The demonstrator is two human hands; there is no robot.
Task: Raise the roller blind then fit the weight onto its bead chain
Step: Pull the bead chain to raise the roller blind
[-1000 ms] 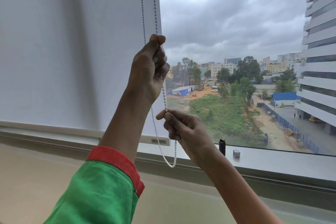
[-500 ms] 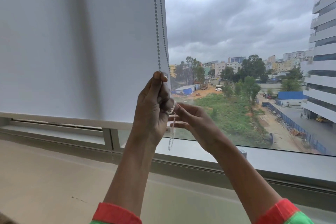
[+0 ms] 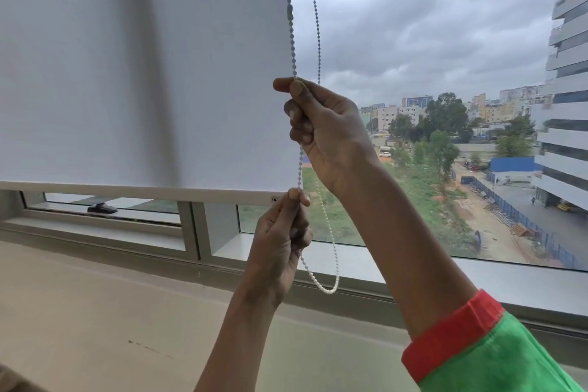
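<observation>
Right hand [image 3: 327, 134] pinches the white bead chain [image 3: 298, 165] mid-frame, fingers curled round one strand. Left hand [image 3: 283, 239] pinches the same strand lower down. The white fabric roller blind [image 3: 143, 67] fills the upper left, its top cut off. Can't spot the weight anywhere.

We're high up in a multi-storey building, an office or an apartment; I can't tell which. A wide glazed window [image 3: 413, 73] with a pale metal frame [image 3: 191, 226] looks down on a grassy vacant plot [image 3: 413, 200], a fenced construction yard [image 3: 525, 226] and a tower block [image 3: 569, 73] alongside. A plain white roller blind [image 3: 143, 57] hangs over a broad beige sill [image 3: 95, 312].
</observation>
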